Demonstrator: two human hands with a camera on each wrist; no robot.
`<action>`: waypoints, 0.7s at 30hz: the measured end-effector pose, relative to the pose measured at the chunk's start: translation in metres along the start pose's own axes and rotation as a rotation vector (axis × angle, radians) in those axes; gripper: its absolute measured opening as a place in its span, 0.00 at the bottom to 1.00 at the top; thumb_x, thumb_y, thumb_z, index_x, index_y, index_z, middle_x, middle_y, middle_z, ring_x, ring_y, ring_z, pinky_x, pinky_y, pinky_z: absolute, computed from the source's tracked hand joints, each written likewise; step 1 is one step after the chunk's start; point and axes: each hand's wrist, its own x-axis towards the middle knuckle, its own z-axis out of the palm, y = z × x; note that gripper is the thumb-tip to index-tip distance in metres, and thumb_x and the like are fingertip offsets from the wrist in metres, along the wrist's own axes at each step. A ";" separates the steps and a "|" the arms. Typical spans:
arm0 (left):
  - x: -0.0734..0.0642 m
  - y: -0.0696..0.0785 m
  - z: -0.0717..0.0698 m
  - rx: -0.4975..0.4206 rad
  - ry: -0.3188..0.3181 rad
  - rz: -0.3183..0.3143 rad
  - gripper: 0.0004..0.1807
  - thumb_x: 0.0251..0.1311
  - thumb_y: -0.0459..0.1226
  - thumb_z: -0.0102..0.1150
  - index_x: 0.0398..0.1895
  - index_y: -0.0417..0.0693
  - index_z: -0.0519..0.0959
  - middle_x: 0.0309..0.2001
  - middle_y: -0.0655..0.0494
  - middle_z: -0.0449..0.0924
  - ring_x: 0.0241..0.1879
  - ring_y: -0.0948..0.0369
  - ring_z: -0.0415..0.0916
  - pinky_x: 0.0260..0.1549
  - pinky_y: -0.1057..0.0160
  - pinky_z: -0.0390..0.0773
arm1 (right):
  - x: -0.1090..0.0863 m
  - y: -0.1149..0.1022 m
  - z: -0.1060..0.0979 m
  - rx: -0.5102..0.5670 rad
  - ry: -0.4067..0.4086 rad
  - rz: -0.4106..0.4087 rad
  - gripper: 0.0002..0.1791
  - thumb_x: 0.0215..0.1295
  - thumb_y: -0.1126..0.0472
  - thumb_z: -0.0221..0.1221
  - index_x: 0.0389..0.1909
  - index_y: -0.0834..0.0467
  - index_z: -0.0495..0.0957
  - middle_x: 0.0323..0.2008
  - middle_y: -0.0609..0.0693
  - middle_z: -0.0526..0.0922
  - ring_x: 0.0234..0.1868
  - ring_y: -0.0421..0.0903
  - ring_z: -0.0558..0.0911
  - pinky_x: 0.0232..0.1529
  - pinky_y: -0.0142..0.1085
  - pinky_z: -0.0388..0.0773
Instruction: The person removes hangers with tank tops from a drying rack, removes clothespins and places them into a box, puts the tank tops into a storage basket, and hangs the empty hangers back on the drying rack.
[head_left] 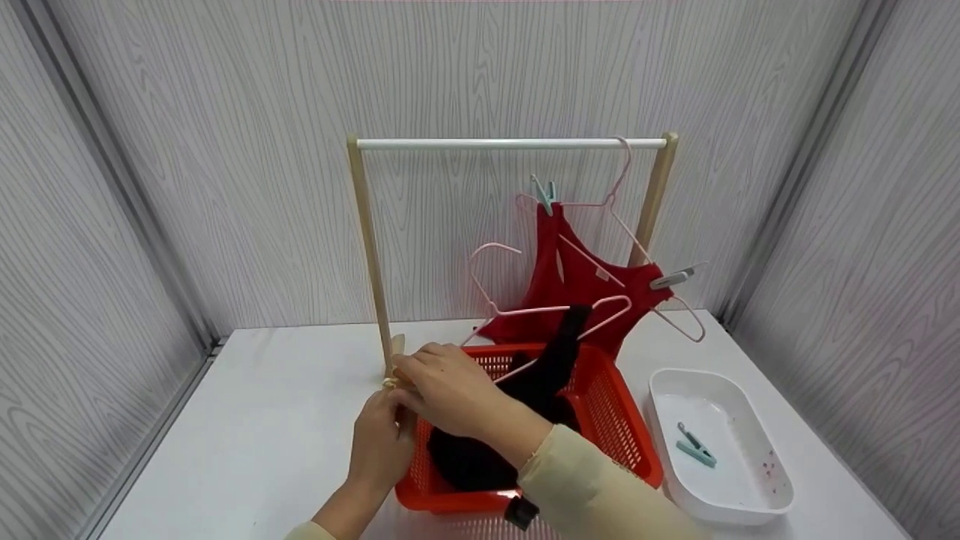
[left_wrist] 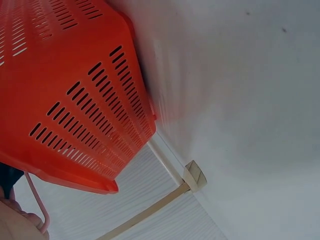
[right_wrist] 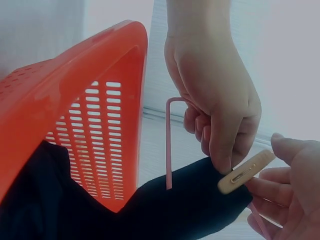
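Note:
My left hand (head_left: 381, 442) grips a pink hanger (right_wrist: 168, 145) at its end and pinches the black strap (right_wrist: 180, 200) draped over it. My right hand (head_left: 450, 386) meets it beside the basket's left edge. In the right wrist view, a pale yellow clothespin (right_wrist: 246, 171) lies across the strap, its outer end between my right thumb and fingers. The black garment (head_left: 469, 457) hangs down into a red basket (head_left: 637, 442). Its other strap loops over the hanger's far arm. In the head view, my hands hide most of the clothespin.
Behind the basket stands a wooden rack with a white rail (head_left: 487, 143). A red garment (head_left: 540, 292) hangs there on a pink hanger, held by a green clothespin (head_left: 547, 196) and a grey clothespin (head_left: 673, 280). A white tray (head_left: 739, 506) at right holds a green clothespin (head_left: 697, 450).

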 end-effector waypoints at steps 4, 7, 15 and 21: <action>0.000 0.000 0.000 0.000 0.011 0.007 0.04 0.64 0.27 0.60 0.40 0.41 0.78 0.33 0.55 0.79 0.34 0.60 0.76 0.34 0.58 0.80 | 0.001 0.000 0.002 0.009 0.009 -0.006 0.14 0.73 0.53 0.58 0.56 0.50 0.78 0.47 0.44 0.85 0.51 0.44 0.79 0.56 0.36 0.74; 0.000 0.000 0.000 0.013 0.022 0.019 0.05 0.64 0.27 0.61 0.40 0.41 0.79 0.31 0.55 0.78 0.32 0.61 0.74 0.32 0.59 0.80 | 0.002 -0.001 0.002 -0.007 0.007 -0.023 0.15 0.73 0.53 0.58 0.57 0.50 0.78 0.49 0.44 0.84 0.52 0.43 0.78 0.55 0.36 0.73; 0.000 0.000 -0.001 0.010 0.007 0.025 0.06 0.65 0.28 0.59 0.44 0.42 0.79 0.33 0.58 0.79 0.33 0.62 0.74 0.32 0.61 0.78 | 0.002 0.000 0.002 -0.041 -0.012 -0.037 0.15 0.72 0.54 0.60 0.57 0.50 0.80 0.50 0.45 0.84 0.53 0.44 0.77 0.56 0.35 0.73; 0.000 0.000 -0.001 0.014 0.018 0.040 0.08 0.65 0.28 0.60 0.45 0.44 0.77 0.31 0.60 0.77 0.31 0.64 0.71 0.30 0.63 0.76 | 0.003 0.000 0.004 -0.040 0.013 -0.032 0.13 0.72 0.55 0.60 0.54 0.50 0.80 0.48 0.43 0.84 0.50 0.42 0.79 0.53 0.33 0.74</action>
